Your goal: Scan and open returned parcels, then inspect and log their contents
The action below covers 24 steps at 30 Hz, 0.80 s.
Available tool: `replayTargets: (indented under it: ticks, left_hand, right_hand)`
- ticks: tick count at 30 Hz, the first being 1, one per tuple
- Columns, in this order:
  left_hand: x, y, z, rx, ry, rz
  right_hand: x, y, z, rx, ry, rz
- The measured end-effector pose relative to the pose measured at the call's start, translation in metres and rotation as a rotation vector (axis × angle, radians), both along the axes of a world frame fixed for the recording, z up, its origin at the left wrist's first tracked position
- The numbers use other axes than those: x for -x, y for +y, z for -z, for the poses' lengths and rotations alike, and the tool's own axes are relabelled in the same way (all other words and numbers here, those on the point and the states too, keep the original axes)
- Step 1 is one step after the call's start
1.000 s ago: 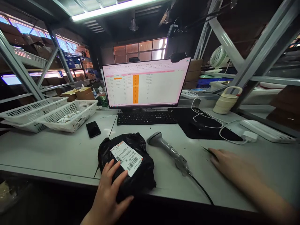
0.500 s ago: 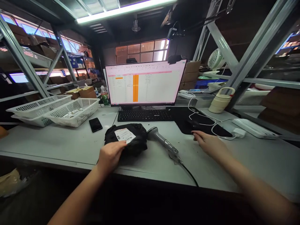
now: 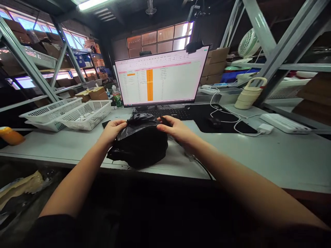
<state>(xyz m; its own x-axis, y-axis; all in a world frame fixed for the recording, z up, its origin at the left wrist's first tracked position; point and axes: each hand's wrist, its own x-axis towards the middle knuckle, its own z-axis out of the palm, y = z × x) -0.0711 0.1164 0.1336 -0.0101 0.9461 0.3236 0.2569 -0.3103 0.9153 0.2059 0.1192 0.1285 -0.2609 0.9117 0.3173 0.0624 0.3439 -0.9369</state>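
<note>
A black plastic mailing bag [image 3: 141,144], bulging with hidden contents, is tilted up at the front of the desk. My left hand [image 3: 113,130] pinches its crumpled upper left edge. At the upper right edge is my right hand [image 3: 173,128], thumb against the plastic and fingers curled behind; a small dark bit between them is too unclear to name. The white label seen earlier is out of sight. Behind my right wrist the handheld scanner is mostly hidden, with its black cable [image 3: 204,168] running to the desk edge.
Behind the bag stand a keyboard [image 3: 178,113] and a monitor [image 3: 170,82] showing a spreadsheet. White baskets [image 3: 86,117] are at left. On the right are a mouse [image 3: 214,122] on a black pad [image 3: 199,113], white cables, a power strip [image 3: 284,123] and a cream jug [image 3: 249,94].
The bag has been turned up so its label no longer shows. My right hand has come left from beside the mouse pad to the bag, and my left hand has shifted up and left.
</note>
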Motion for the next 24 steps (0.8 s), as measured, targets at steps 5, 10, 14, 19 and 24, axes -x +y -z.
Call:
replayTargets:
  ticks: [5, 10, 14, 19, 24]
  left_hand:
    - [-0.002, -0.024, -0.011, -0.382, 0.54, -0.048]
    - [-0.008, -0.024, 0.009, -0.449, 0.982, -0.099]
    - [-0.007, -0.006, 0.02, -0.566, 0.876, -0.225]
    - [-0.009, -0.006, 0.003, -0.597, 1.014, -0.371]
    - [-0.013, -0.012, 0.01, -0.616, 0.983, -0.282]
  right_hand:
    - [0.011, 0.011, 0.007, 0.223, 0.259, 0.006]
    - [0.011, 0.021, 0.014, 0.313, 0.387, -0.044]
    - [0.017, 0.024, 0.015, 0.401, 0.456, -0.105]
    - [0.029, 0.021, 0.002, 0.546, 0.48, -0.194]
    - [0.038, 0.019, -0.002, 0.623, 0.415, -0.242]
